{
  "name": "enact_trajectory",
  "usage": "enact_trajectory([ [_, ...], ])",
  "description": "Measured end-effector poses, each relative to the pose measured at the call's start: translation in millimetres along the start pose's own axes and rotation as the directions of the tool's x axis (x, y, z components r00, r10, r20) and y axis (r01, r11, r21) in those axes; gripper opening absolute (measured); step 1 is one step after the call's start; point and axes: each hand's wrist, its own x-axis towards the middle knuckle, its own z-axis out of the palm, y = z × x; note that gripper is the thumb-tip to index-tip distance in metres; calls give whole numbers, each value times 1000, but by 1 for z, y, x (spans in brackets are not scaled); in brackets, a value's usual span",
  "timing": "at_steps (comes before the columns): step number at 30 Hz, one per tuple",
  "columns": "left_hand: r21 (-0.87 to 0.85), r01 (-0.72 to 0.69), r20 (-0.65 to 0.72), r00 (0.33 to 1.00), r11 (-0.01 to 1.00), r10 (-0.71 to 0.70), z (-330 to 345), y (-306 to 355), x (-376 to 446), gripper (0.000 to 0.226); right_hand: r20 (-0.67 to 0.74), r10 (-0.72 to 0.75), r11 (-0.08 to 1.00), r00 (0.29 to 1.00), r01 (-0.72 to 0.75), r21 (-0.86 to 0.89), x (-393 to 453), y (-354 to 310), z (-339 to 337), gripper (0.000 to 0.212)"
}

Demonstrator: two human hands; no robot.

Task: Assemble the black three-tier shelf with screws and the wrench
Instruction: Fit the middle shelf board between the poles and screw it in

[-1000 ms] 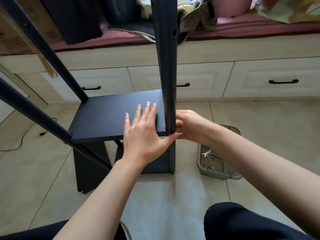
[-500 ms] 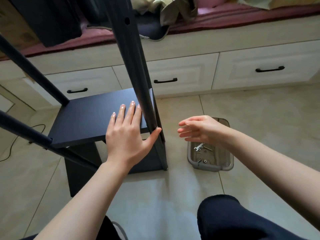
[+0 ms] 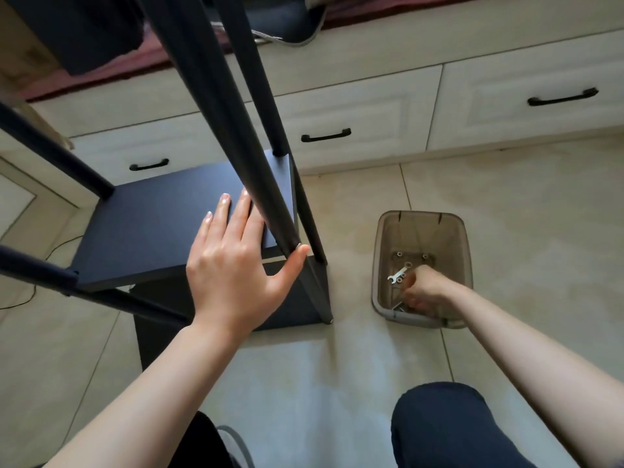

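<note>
The black shelf stands on the floor, its middle board (image 3: 158, 231) fixed between black posts. My left hand (image 3: 233, 265) lies flat on that board, fingers straight. Its thumb presses the near right post (image 3: 236, 130) at a silver screw head (image 3: 298, 245). My right hand (image 3: 425, 292) reaches down into a grey plastic bin (image 3: 418, 215) on the floor to the right, fingers curled over small metal parts at the bottom; whether it holds one is hidden. A small silver wrench (image 3: 397, 275) lies in the bin just left of that hand, with several nuts (image 3: 399, 254) beyond it.
Cream drawers with black handles (image 3: 326, 135) run along the back under a red-cushioned bench. A black cable (image 3: 20, 298) trails on the tiled floor at the left. My dark-trousered knee (image 3: 445, 427) is at the bottom right.
My right hand left the near post, moved right and went down into the bin. My left hand stayed flat on the board. The view tilted down and right.
</note>
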Motion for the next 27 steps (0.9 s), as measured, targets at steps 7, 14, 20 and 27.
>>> enact_trajectory([
  [7,-6,-5,-47,999,1000,4,4,0,0,77,-27,54,946,998,-59,-319,26,11,16,32],
  [14,0,-6,-84,996,1000,6,7,0,0,77,-61,65,922,996,-84,-378,40,20,28,34],
  [20,0,-6,-110,994,1000,6,9,1,1,75,-88,0,909,996,-37,-414,42,23,28,31],
  [27,0,-4,-116,993,1000,4,9,2,1,75,-86,-24,912,996,-13,-410,42,18,25,35],
])
